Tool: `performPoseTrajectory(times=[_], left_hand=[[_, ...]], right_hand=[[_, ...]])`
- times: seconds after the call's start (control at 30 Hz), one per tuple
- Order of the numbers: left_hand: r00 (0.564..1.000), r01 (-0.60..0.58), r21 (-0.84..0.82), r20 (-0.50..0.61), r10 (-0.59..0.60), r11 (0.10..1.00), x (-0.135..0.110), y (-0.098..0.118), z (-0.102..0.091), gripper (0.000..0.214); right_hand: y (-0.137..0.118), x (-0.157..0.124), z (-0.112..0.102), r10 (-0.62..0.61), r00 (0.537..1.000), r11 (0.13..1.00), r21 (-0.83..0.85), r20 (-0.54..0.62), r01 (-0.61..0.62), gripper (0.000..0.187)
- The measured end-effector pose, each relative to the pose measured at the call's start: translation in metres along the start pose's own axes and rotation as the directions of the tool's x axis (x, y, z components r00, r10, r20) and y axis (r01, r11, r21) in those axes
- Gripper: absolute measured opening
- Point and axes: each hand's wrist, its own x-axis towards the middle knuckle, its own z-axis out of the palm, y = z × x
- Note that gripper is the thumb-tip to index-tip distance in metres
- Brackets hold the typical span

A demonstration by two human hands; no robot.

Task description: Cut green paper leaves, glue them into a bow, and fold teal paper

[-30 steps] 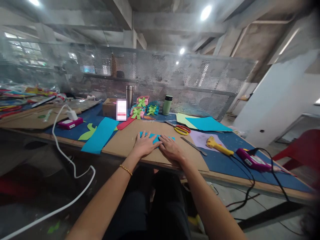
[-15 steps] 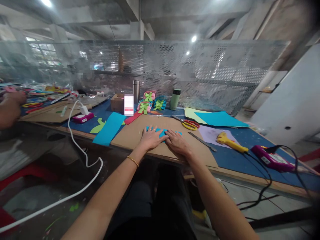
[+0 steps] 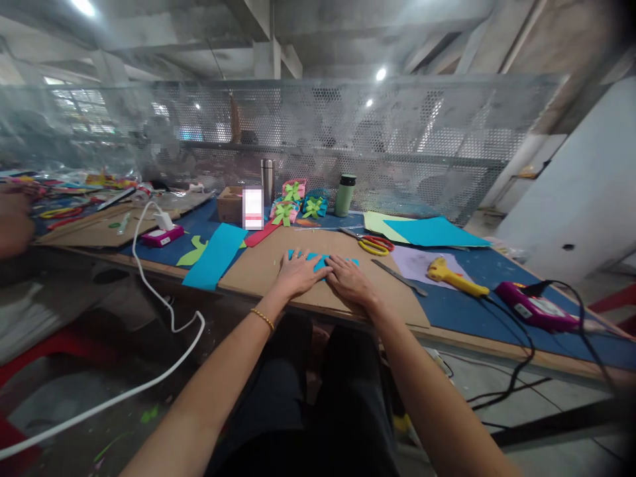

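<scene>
My left hand point(image 3: 297, 272) and my right hand point(image 3: 352, 281) lie flat, side by side, fingers stretched out, pressing on a small blue paper piece point(image 3: 318, 259). The paper rests on a brown cardboard sheet point(image 3: 278, 258) on the blue worktable point(image 3: 447, 311). Most of the paper is hidden under my palms; only its far edge shows between and beyond my fingers. A gold bracelet sits on my left wrist.
Red-and-yellow scissors point(image 3: 373, 245), a metal ruler point(image 3: 399, 277), a yellow glue gun point(image 3: 454, 276) and a purple glue gun point(image 3: 534, 310) lie to the right. Blue paper strip point(image 3: 215, 255), pink box point(image 3: 163, 234), white cable point(image 3: 163, 311) on the left. Paper bows point(image 3: 298, 205), flasks behind. Another person's hand point(image 3: 12, 222) far left.
My hands have stayed pressed on the blue paper with hardly any shift. The view swung slightly, bringing another person's hand into sight at the far left.
</scene>
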Motion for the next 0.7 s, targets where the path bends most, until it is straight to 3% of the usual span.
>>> performPoseTrajectory(times=[0.43, 0.63, 0.7], left_hand=[[1.000, 0.011, -0.002, -0.022, -0.011, 1.000, 0.001, 0.001, 0.003, 0.073], [0.996, 0.039, 0.021, -0.087, -0.037, 0.999, 0.000, 0.001, 0.008, 0.070], [0.986, 0.023, 0.057, -0.168, -0.013, 0.998, -0.001, 0.003, 0.008, 0.069]], right_hand=[[0.000, 0.001, 0.001, 0.001, 1.000, 1.000, 0.014, -0.012, -0.001, 0.053], [-0.004, -0.005, -0.001, 0.015, 0.998, 0.999, 0.034, -0.055, -0.013, 0.050], [-0.005, -0.008, -0.001, 0.021, 0.997, 0.999, 0.039, -0.081, -0.017, 0.048]])
